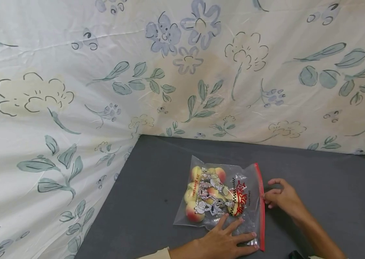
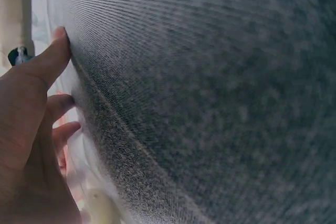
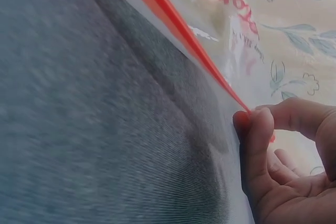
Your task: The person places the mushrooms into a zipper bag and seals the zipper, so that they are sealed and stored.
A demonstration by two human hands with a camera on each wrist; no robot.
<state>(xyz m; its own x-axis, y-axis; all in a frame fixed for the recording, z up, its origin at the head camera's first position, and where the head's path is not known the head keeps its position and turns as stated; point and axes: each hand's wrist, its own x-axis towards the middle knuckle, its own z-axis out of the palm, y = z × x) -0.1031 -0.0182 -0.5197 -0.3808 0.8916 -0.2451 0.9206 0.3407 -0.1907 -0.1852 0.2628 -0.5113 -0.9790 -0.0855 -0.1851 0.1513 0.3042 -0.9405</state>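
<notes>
A clear zip bag (image 1: pixel 249 216) printed with cartoon figures and red "Toy Story" lettering lies flat on a dark grey surface. Inside are several round yellow-and-red fruits (image 1: pixel 195 211), bunched toward its left end. A red zip strip (image 1: pixel 262 223) runs along the bag's right edge. My left hand (image 1: pixel 226 241), fingers spread, rests on the lower right part of the bag. At the strip's middle, my right hand (image 1: pixel 282 198) pinches the red edge between thumb and finger. The right wrist view shows this pinch of the right hand (image 3: pixel 273 166) on the taut red strip (image 3: pixel 181 27) closely.
The dark grey tabletop (image 1: pixel 150 187) surrounds the bag. Behind and to the left hangs a white cloth (image 1: pixel 111 104) with flower and leaf prints, meeting the table's far and left edges. A small black object (image 1: pixel 295 254) shows by the right forearm at the bottom.
</notes>
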